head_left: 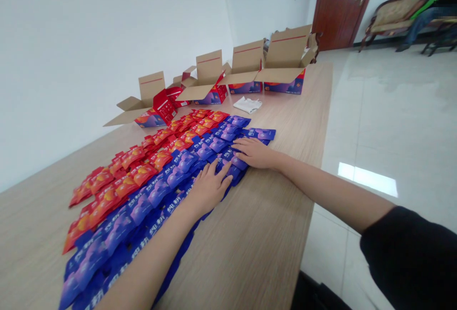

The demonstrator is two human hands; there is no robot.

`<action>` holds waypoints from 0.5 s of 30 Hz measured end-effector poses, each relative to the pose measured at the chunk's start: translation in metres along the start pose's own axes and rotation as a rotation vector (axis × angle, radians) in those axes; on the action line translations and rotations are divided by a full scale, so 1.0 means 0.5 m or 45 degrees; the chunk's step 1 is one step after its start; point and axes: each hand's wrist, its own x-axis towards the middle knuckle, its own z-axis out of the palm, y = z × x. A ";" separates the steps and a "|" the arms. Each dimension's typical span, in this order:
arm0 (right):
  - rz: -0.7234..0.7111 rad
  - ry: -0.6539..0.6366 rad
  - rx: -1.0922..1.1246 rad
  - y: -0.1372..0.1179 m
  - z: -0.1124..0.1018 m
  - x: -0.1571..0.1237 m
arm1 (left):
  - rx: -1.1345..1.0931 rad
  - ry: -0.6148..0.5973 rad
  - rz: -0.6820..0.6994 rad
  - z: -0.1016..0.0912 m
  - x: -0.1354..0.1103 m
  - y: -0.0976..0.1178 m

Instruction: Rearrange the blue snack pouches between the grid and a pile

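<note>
Rows of blue packets point(153, 191) with purple pictures and white lettering lie overlapped across the table. My left hand point(210, 187) rests on the nearest blue row, fingers spread and pointing away from me. Farther along that row, my right hand point(254, 153) lies over the packets close to its far end, fingers stretched toward the left. Neither hand grips anything; both look open. Beyond the blue rows lie rows of red packets point(139, 174) with orange pictures. The parts of the packets beneath my hands and left forearm are hidden.
Several open cardboard boxes point(246, 86) stand along the table's far side, flaps up. A white crumpled cloth or bag point(247, 105) lies before them. The wooden table point(243, 253) ends at a right edge above a shiny floor. A person sits on a sofa point(396, 12) by a door.
</note>
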 end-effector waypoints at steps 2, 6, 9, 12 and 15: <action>0.018 0.002 0.015 -0.005 0.001 0.001 | 0.028 -0.006 -0.017 -0.002 -0.002 0.003; 0.009 0.077 0.086 -0.002 0.001 0.004 | 0.105 0.092 -0.030 -0.007 -0.003 0.020; 0.020 0.237 0.154 0.018 -0.012 0.010 | 0.091 0.120 0.019 -0.013 0.003 0.039; 0.182 0.354 0.135 0.053 -0.037 0.013 | 0.039 0.043 0.088 -0.019 0.024 0.055; 0.408 0.336 0.076 0.092 -0.056 0.008 | 0.009 0.002 0.159 -0.020 0.061 0.063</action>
